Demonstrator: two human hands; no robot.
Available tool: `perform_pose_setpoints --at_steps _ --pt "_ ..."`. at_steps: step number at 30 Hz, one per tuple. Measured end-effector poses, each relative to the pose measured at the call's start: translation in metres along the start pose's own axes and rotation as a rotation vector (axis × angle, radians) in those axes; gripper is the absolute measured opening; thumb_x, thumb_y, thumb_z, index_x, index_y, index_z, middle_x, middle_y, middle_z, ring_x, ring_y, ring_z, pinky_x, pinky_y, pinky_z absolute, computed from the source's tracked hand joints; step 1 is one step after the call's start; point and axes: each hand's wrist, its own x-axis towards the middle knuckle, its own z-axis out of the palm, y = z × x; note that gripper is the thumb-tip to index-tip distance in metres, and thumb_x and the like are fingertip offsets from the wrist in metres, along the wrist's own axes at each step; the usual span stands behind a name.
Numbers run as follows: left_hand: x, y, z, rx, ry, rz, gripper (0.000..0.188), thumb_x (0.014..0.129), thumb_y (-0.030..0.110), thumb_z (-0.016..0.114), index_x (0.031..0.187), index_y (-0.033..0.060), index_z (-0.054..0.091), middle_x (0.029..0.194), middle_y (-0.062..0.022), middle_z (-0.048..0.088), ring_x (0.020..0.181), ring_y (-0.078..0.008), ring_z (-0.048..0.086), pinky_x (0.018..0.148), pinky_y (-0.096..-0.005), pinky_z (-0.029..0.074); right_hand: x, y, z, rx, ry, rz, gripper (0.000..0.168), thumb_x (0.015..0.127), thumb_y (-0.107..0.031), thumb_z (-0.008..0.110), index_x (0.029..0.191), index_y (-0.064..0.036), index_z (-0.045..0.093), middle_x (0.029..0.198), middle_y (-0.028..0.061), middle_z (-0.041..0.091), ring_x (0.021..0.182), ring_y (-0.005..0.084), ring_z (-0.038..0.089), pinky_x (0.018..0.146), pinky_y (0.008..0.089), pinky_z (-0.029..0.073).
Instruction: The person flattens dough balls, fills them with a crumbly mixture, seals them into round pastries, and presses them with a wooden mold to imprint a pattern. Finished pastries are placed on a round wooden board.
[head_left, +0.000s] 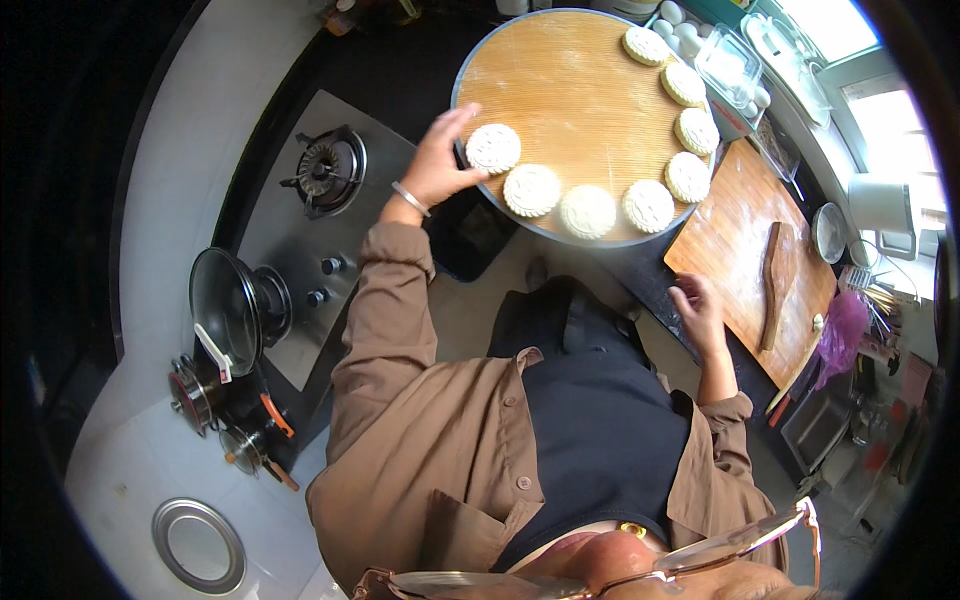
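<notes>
My left hand (439, 161), with a bangle at the wrist, is at the left rim of a round wooden board (570, 97) with a grey edge. Its thumb and fingers are spread beside a pale molded pastry (493, 148); whether they touch it is unclear. Several more patterned round pastries, such as one at the front (588, 211), line the board's front and right edge. My right hand (697, 300), loosely curled with nothing seen in it, hovers by the counter edge, left of a floured rectangular wooden board (750, 262). On that board lies a wooden pastry mold (778, 285).
A gas stove (322, 176) is on the left, with a glass-lidded pan (225, 307) and small pots. Eggs (684, 31) and a clear plastic container (727, 66) stand behind the board. A thin wooden rod (795, 367) and a purple plastic bag (840, 330) are at the right.
</notes>
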Motion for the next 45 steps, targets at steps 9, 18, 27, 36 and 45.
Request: perform_pose_setpoints --at_steps 9,18,27,36,45 --pt "-0.041 0.152 0.115 0.019 0.465 0.214 0.020 0.079 -0.006 0.057 0.099 -0.0005 0.057 0.089 -0.0090 0.057 0.080 -0.0164 0.055 0.074 -0.0264 0.046 -0.032 0.172 -0.111 0.061 0.542 0.261 0.018 0.084 -0.016 0.063 0.076 0.000 0.060 0.064 0.0002 0.056 0.060 0.0079 0.049 0.057 0.0236 0.040" --pt "-0.059 0.229 0.415 -0.522 -0.418 -0.363 0.019 0.080 0.005 0.063 0.098 0.0010 0.061 0.091 -0.0057 0.061 0.082 -0.0121 0.059 0.073 -0.0254 0.049 -0.001 0.267 -0.177 -0.537 0.607 0.134 0.047 0.077 -0.028 0.060 0.111 0.002 0.052 0.106 0.0252 0.055 0.098 0.0383 0.053 0.081 0.0449 0.043" --pt "-0.022 0.292 0.544 -1.116 -0.560 -0.982 0.039 0.087 0.027 0.060 0.115 0.0017 0.048 0.097 -0.0059 0.057 0.084 -0.0129 0.059 0.073 -0.0256 0.051 0.012 0.262 -0.163 0.302 0.417 0.037 0.033 0.072 -0.017 0.060 0.096 0.002 0.048 0.087 0.0262 0.052 0.082 0.0427 0.052 0.073 0.0477 0.044" --pt "0.019 0.210 0.480 0.410 -0.146 -0.246 0.076 0.074 0.002 0.064 0.138 -0.0005 0.022 0.129 -0.0269 0.041 0.120 -0.0404 0.039 0.102 -0.0382 0.032 -0.005 0.344 -0.284 -0.615 0.658 0.283 0.036 0.078 -0.023 0.057 0.110 -0.005 0.056 0.107 0.0223 0.054 0.100 0.0384 0.050 0.085 0.0466 0.042" --pt "0.020 0.195 0.475 0.622 -0.112 -0.183 0.077 0.070 0.006 0.069 0.137 0.0173 0.035 0.112 -0.0155 0.046 0.103 -0.0335 0.046 0.089 -0.0416 0.037 -0.012 0.412 -0.285 -0.481 0.822 0.290 0.021 0.074 -0.002 0.059 0.094 -0.006 0.062 0.097 0.0136 0.056 0.095 0.0330 0.050 0.084 0.0391 0.041"
